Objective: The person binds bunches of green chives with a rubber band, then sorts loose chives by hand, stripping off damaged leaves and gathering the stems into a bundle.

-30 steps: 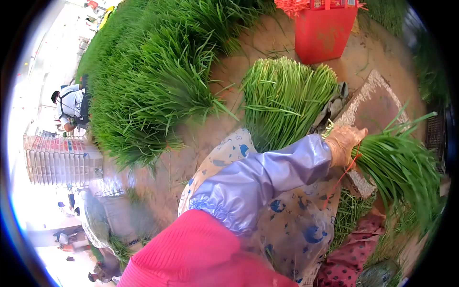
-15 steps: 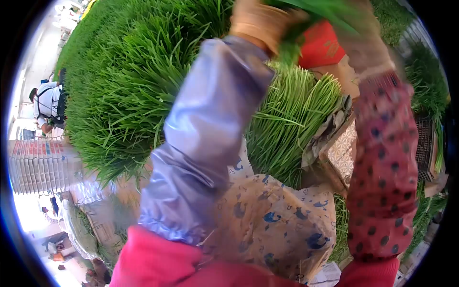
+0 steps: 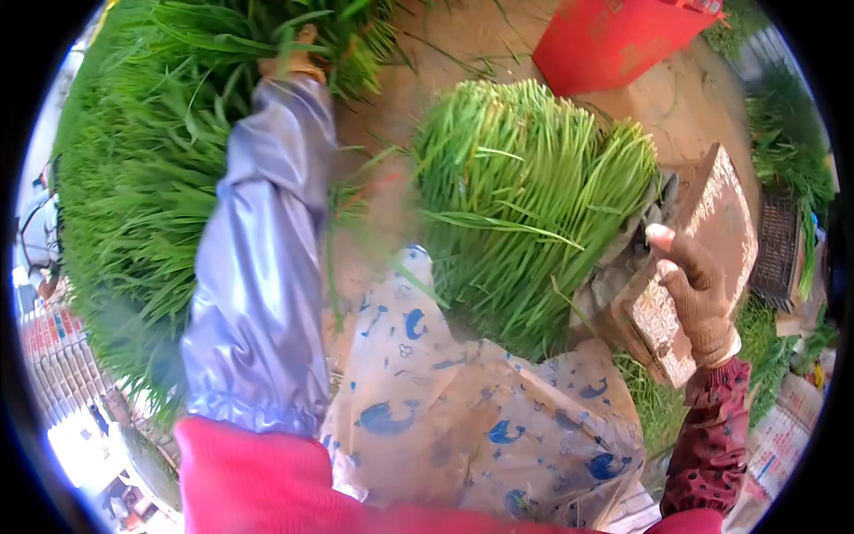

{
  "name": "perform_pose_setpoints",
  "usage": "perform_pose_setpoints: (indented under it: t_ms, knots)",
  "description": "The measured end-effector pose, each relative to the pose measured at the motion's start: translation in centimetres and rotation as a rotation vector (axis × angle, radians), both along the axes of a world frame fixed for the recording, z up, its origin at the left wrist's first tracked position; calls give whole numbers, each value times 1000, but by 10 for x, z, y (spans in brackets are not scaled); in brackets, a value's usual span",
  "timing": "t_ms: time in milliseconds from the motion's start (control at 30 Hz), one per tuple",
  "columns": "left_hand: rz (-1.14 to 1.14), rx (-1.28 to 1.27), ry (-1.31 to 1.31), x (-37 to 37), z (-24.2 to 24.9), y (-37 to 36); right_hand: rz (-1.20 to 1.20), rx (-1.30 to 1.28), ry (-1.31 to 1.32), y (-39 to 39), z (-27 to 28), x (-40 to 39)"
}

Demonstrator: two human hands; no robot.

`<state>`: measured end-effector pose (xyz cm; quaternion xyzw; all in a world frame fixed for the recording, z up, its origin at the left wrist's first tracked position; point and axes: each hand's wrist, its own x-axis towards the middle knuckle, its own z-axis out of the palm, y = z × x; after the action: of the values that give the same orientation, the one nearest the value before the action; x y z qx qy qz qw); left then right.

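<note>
At the upper left, my left hand [image 3: 298, 64], gloved and in a shiny lilac sleeve, reaches into a big heap of garlic chives [image 3: 142, 178]; leaves cover most of its fingers. My right hand [image 3: 698, 298] wears a brown glove with bare fingertips and holds nothing. It is open, thumb and fingers apart, over a patterned tile-faced block [image 3: 725, 218]. Between the hands lies a neat stack of garlic chives [image 3: 525, 205], cut ends lined up toward the top. A grey cloth [image 3: 614, 258] shows between that stack and the block.
A red container [image 3: 614, 44] stands beyond the stack on the brown surface [image 3: 454, 44], among loose stalks. A plastic sheet with blue whales [image 3: 480, 427] covers the area before me. To the right is a dark crate [image 3: 778, 249] with greens; white crates [image 3: 58, 351] stand at left.
My left hand has swung from the top middle left into the heap. My right hand has come down from the top to the tiled block, without the greens seen between my hands earlier.
</note>
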<state>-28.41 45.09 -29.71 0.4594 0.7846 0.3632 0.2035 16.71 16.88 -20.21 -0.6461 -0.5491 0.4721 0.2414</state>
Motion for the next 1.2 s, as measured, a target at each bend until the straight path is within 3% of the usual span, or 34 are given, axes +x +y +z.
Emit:
perform_pose_setpoints:
  t_ms: [100,133,233,333,500,600,633,733,800,833,900,967,1000,1033,1133,1200]
  knots:
    - [80,51,-267,-13,-5,15,-112,-206,-47,-26,-7,6]
    - [111,65,-355,-17,-1,22,-146,-378,18,-25,-3,3]
    - [188,108,-529,-30,13,32,176,-166,-184,-45,-31,18]
    - [248,133,-661,-41,29,45,71,-188,-226,-50,-31,14]
    - [366,157,-829,-52,64,69,-85,-15,-73,-59,-35,6]
    - [239,242,-537,-43,76,60,-77,-104,-32,-54,-39,5]
    - [184,294,-351,-30,84,50,-72,-206,-22,-56,-41,2]
    - [35,624,420,28,124,-8,42,-149,-59,-64,-51,-8]
    - [-171,876,681,84,141,-62,71,-111,-99,-67,-52,-19]
    - [-362,930,647,114,135,-86,61,-105,-90,-65,-55,-23]
    - [-1004,918,197,162,86,-127,62,-102,-218,-58,-59,-27]
    - [-1327,512,664,201,31,-168,62,-97,-266,-52,-61,-25]
    - [-1382,239,918,227,7,-194,19,-63,-186,-52,-66,-24]
    - [-1370,309,957,236,-39,-211,-20,-30,-106,-53,-67,-23]
    - [-1378,190,936,265,-111,-227,-53,-134,-48,-58,-64,-20]
    - [-1366,144,798,273,-121,-222,-75,-166,-44,-61,-70,-14]
